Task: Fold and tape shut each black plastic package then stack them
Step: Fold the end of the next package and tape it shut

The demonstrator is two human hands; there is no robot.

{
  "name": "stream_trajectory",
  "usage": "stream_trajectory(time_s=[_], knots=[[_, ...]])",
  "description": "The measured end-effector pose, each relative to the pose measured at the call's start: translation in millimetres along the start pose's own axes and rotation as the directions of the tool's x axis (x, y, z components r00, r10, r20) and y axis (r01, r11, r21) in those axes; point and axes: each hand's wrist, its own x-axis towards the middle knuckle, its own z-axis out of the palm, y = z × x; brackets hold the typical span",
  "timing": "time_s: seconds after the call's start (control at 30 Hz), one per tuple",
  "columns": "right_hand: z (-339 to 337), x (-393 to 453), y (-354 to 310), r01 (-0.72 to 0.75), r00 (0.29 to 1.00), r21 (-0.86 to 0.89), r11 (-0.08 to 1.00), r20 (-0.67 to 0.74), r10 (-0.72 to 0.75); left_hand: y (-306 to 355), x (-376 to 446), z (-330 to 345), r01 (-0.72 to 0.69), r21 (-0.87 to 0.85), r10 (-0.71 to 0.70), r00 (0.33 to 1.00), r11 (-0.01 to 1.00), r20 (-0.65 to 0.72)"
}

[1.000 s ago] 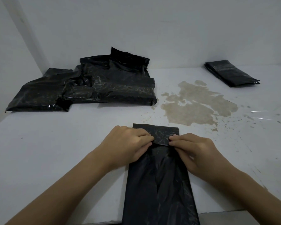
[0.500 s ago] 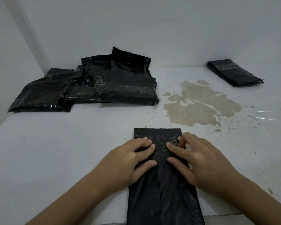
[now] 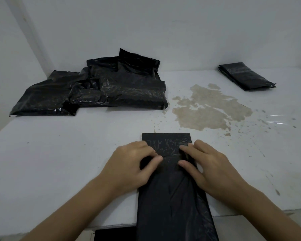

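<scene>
A long black plastic package (image 3: 172,193) lies lengthwise in front of me, its near end hanging over the table's front edge. Its far end is folded over into a flat flap (image 3: 166,142). My left hand (image 3: 130,164) rests on the package's left side, fingers curled, thumb tip on the plastic below the flap. My right hand (image 3: 205,164) lies flat on its right side, fingertips pressing the flap's lower edge. Neither hand lifts the package; both press it onto the table.
A loose heap of black packages (image 3: 97,89) lies at the back left by the wall. A small neat stack of folded packages (image 3: 247,76) sits at the back right. A brown stain (image 3: 210,106) marks the white table (image 3: 59,153). Clear tape strips (image 3: 274,120) glint at the right.
Both hands slid toward me from pinching the flap's edge and flattened onto the package. The folded flap now lies flat and shows more.
</scene>
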Motion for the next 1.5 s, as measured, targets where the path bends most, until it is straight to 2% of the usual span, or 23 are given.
stream_trajectory(time_s=[0.07, 0.13, 0.27, 0.37, 0.47, 0.53, 0.6, 0.7, 0.8, 0.9, 1.0, 1.07, 1.13, 1.2, 1.23, 1.37, 1.43, 1.5], knots=[[-4, 4, 2, -0.066, 0.997, 0.126, 0.990, 0.059, 0.059, -5, 13, -8, 0.084, -0.083, -0.081, 0.996, 0.993, 0.035], [-4, 13, 6, -0.163, 0.986, 0.219, 0.962, 0.061, 0.154, -8, 22, -9, 0.145, -0.087, -0.143, 0.989, 0.986, 0.020], [3, 26, 3, -0.283, 0.947, 0.205, 0.937, -0.093, 0.307, -13, 24, 4, 0.257, -0.223, -0.249, 0.966, 0.940, 0.064], [5, 26, 2, -0.323, 0.936, 0.227, 0.919, -0.068, 0.346, -18, 19, 6, 0.220, -0.122, -0.211, 0.974, 0.968, 0.084], [6, 26, 5, -0.269, 0.963, 0.139, 0.953, 0.056, 0.263, -20, 19, 1, 0.193, 0.075, -0.206, 0.944, 0.978, 0.259], [3, 27, 2, -0.232, 0.950, 0.033, 0.972, 0.222, 0.219, -20, 19, 0, 0.114, 0.228, -0.190, 0.919, 0.967, 0.346], [0, 29, 1, -0.258, 0.898, -0.044, 0.965, 0.357, 0.257, -18, 18, -1, 0.115, 0.320, -0.229, 0.910, 0.940, 0.347], [-4, 30, 0, -0.260, 0.871, -0.145, 0.955, 0.392, 0.296, -12, 14, -1, 0.152, 0.381, -0.278, 0.913, 0.912, 0.300], [-4, 29, -4, -0.289, 0.863, -0.191, 0.938, 0.371, 0.342, -9, 11, 2, 0.198, 0.381, -0.309, 0.917, 0.903, 0.254], [-4, 28, -8, -0.287, 0.858, -0.220, 0.932, 0.374, 0.352, -3, 10, 5, 0.186, 0.425, -0.317, 0.912, 0.886, 0.261], [-5, 28, -6, -0.259, 0.856, -0.185, 0.948, 0.410, 0.314, -5, 13, -1, 0.262, 0.265, -0.338, 0.891, 0.928, 0.303], [-8, 29, -2, -0.227, 0.863, -0.169, 0.959, 0.422, 0.279, -7, 18, -6, 0.293, 0.165, -0.326, 0.918, 0.942, 0.228], [-8, 29, 2, -0.233, 0.872, -0.118, 0.965, 0.414, 0.261, -1, 23, -4, 0.134, 0.136, -0.151, 0.981, 0.982, 0.123], [-6, 31, 4, -0.260, 0.892, -0.040, 0.965, 0.372, 0.256, 6, 29, 1, -0.091, 0.063, 0.078, 0.979, 0.994, 0.191], [-5, 31, 4, -0.271, 0.905, -0.007, 0.962, 0.338, 0.258, 8, 29, 4, -0.131, 0.026, 0.121, 0.964, 0.991, 0.237], [-5, 28, 3, -0.277, 0.939, 0.051, 0.959, 0.228, 0.259, 22, 24, 8, 0.045, -0.027, -0.035, 0.951, 0.999, 0.307], [-8, 27, 3, -0.269, 0.927, -0.003, 0.963, 0.272, 0.259, 37, 19, 12, 0.030, 0.096, -0.065, 0.921, 0.995, 0.384], [-13, 29, 7, -0.250, 0.904, -0.027, 0.968, 0.351, 0.244, 50, 17, 20, 0.013, 0.212, -0.099, 0.912, 0.977, 0.399]])
